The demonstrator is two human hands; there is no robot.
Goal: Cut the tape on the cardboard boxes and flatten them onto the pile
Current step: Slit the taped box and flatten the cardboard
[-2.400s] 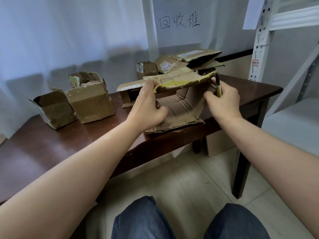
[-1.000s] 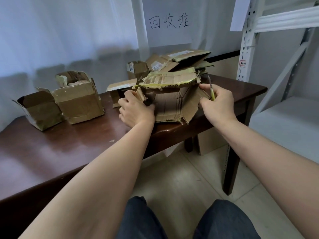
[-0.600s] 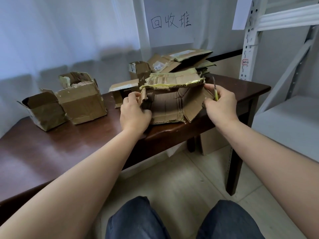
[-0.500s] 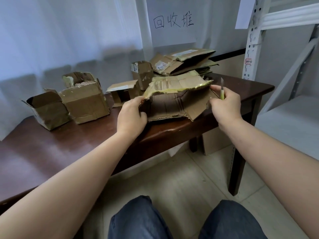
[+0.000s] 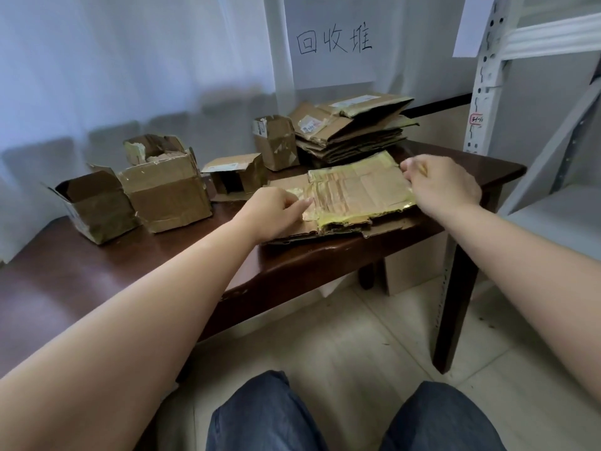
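Right at the front edge of the tabletop point(image 5: 292, 265) sits the flattened box point(image 5: 354, 198), yellow tape all over its top, just in front of the pile point(image 5: 351, 131). My left hand point(image 5: 276, 206) presses the left flap down with straight fingers, grip released. My right hand point(image 5: 442, 183) is curled at the far right corner, grasping the edge I think, with something yellow peeking between the fingers, probably the cutter point(image 5: 422, 169). Seems like the squashing step is basically done. Next I'd lift it onto the pile, then tackle the four boxes still standing.
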